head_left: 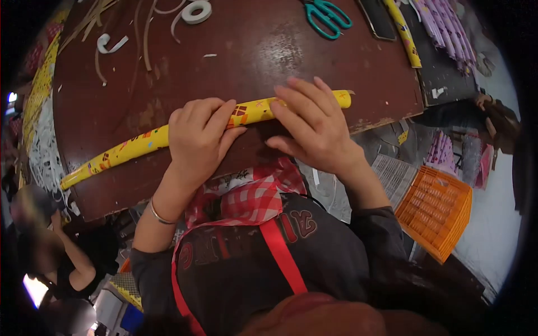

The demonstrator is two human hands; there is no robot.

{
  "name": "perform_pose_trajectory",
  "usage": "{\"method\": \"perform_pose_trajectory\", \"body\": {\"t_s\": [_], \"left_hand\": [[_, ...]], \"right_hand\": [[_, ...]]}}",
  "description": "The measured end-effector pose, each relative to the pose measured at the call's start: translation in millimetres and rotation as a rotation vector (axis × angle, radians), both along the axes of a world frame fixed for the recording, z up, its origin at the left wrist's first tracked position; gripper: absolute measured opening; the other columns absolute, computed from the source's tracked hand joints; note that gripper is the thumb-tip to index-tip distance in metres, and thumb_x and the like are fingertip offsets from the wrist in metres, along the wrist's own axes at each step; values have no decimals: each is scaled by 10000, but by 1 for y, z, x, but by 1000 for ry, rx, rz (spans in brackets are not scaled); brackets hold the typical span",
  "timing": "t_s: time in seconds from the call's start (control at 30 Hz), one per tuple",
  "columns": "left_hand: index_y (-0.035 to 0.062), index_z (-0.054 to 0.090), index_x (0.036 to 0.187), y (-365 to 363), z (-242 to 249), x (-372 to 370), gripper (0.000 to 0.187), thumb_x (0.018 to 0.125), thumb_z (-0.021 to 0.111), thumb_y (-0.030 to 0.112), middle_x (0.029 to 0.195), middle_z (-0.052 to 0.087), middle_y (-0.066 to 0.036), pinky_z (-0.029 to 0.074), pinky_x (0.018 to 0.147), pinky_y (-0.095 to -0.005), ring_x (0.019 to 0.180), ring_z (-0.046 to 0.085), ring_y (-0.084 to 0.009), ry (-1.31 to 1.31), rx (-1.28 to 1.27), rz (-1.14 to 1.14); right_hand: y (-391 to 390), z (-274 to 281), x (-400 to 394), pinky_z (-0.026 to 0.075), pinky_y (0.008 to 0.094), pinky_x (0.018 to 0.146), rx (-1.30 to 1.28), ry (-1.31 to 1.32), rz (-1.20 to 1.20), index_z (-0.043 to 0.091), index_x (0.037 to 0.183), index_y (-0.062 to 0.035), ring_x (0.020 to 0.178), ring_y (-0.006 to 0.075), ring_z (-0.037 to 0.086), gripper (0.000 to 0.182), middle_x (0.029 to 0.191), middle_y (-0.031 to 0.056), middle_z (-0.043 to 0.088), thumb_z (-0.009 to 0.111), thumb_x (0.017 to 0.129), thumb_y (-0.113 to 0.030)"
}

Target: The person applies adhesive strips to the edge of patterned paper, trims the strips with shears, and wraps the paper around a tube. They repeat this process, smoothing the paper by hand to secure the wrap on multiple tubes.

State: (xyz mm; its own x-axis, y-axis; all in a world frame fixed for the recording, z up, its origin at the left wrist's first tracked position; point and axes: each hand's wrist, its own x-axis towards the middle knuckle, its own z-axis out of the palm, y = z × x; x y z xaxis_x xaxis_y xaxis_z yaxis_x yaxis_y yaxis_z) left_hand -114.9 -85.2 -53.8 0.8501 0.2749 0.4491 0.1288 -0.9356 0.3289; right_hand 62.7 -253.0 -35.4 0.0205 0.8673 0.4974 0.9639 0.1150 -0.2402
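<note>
A long, thin roll of yellow patterned wrapping paper (pixel 132 147) lies slantwise along the near side of the brown table, its right end farther from me. Wrapped over the roll left of its middle is my left hand (pixel 197 134), closed, with the thumb on the near side and the fingers on top. Closer to the right end, my right hand (pixel 316 126) rests its outstretched fingers across the paper, thumb spread apart towards me. Part of the roll is hidden under both hands.
On the brown table (pixel 224 61) lie teal-handled scissors (pixel 330 19), a roll of white tape (pixel 196 12), brown strips (pixel 147 42) and a dark phone (pixel 377 19). Another yellow roll (pixel 404 36) and purple rolls (pixel 447 33) lie right. An orange crate (pixel 434 210) stands below; a person (pixel 73 252) sits left.
</note>
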Motion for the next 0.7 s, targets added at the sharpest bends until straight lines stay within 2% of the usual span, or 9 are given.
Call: {"method": "perform_pose_trajectory", "body": {"t_s": [0.07,0.1,0.17,0.3,0.4,0.5,0.57,0.6,0.7], "left_hand": [[98,681,1141,-2,-1,-1,481,697,806,233,993,616,-26,426,757,-380,894,606,-229,8,3,30],[109,673,1172,-2,-1,0,507,699,804,234,994,610,-22,423,754,-380,896,601,-222,4,5,17],[164,650,1253,-1,-3,-1,575,701,800,226,993,595,-12,408,736,-372,900,590,-204,25,15,-15],[200,651,1254,-2,-3,1,557,713,784,221,1000,591,-9,397,726,-364,907,586,-200,52,56,-36],[225,645,1263,1,-5,-1,542,734,763,219,1005,590,-10,388,713,-361,897,581,-195,55,93,-55],[206,625,1291,8,-5,-9,565,743,757,218,1095,608,-36,411,764,-383,946,582,-210,78,180,-116],[178,624,1295,8,1,-19,514,788,707,197,1251,604,-66,436,902,-457,1122,581,-253,129,187,-134],[178,624,1295,5,4,-26,514,788,707,197,1251,604,-66,436,902,-457,1122,581,-253,137,189,-125],[157,631,1278,-8,11,-46,445,834,650,185,1369,567,-63,391,1027,-551,1303,507,-285,232,129,-66]], "right_hand": [[17,-2,1,409,560,1039,-31,-26,-32,625,1201,-58,1200,343,567,526,1241,128,611,784,777,-327],[24,0,2,458,509,973,-28,-32,-14,634,1166,-59,1103,332,591,500,1141,109,620,799,747,-276],[27,-2,6,478,471,910,-63,0,37,640,1139,-57,1032,317,595,479,1088,100,616,804,733,-250],[29,-9,9,493,389,738,-65,67,86,655,1065,-48,855,276,585,422,974,86,601,813,702,-195],[30,-10,12,498,383,707,-82,69,103,661,1062,-44,818,272,584,419,957,90,608,814,700,-189],[31,-10,13,495,381,697,-76,70,111,667,1065,-43,802,271,581,425,942,89,611,815,698,-197],[31,-8,14,497,381,695,-90,74,108,671,1064,-42,802,271,585,424,941,90,613,816,697,-197],[31,-8,14,499,381,693,-110,79,95,674,1062,-41,802,271,588,423,940,90,615,817,697,-197],[30,-9,13,504,387,696,-90,77,92,682,1058,-37,818,274,597,414,956,94,622,815,700,-196]]}}
